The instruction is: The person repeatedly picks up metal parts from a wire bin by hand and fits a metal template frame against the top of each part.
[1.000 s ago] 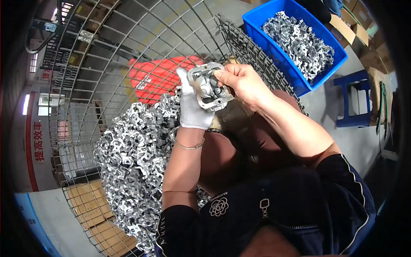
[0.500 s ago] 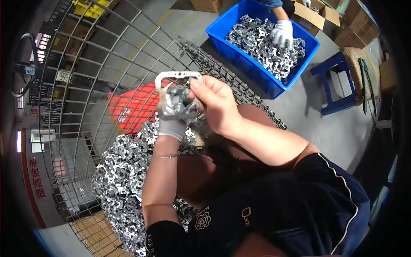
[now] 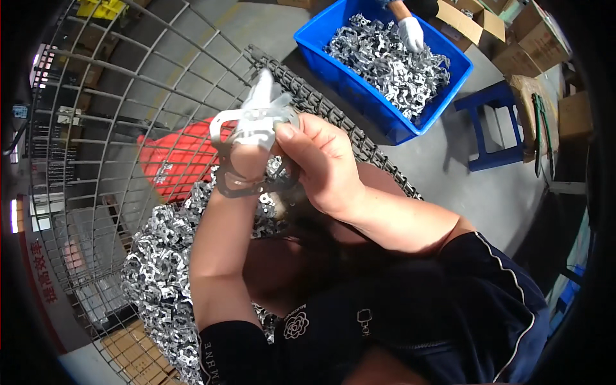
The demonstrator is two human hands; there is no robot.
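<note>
My right hand [image 3: 327, 160], bare, is closed with thumb and fingers pinching the edge of a flat silver metal frame [image 3: 237, 191] with cut-out openings. Just behind that frame is my left hand [image 3: 260, 119], in a white glove and smeared by motion; its fingers are too blurred to read. Below both hands a large heap of small cast metal brackets [image 3: 173, 256] lies in a wire mesh cage [image 3: 128, 96].
At the far right of the cage stands a blue plastic tub [image 3: 385, 115] full of similar metal brackets. Another person's gloved hand [image 3: 412, 33] is over it. A blue stool [image 3: 491, 128], cardboard boxes [image 3: 536, 42] and a red bag [image 3: 176, 160] are around.
My left hand has moved up behind the frame and turned. The frame held by my right hand shows more of its lower edge. The other person's hand has lifted from the tub's middle toward its far edge.
</note>
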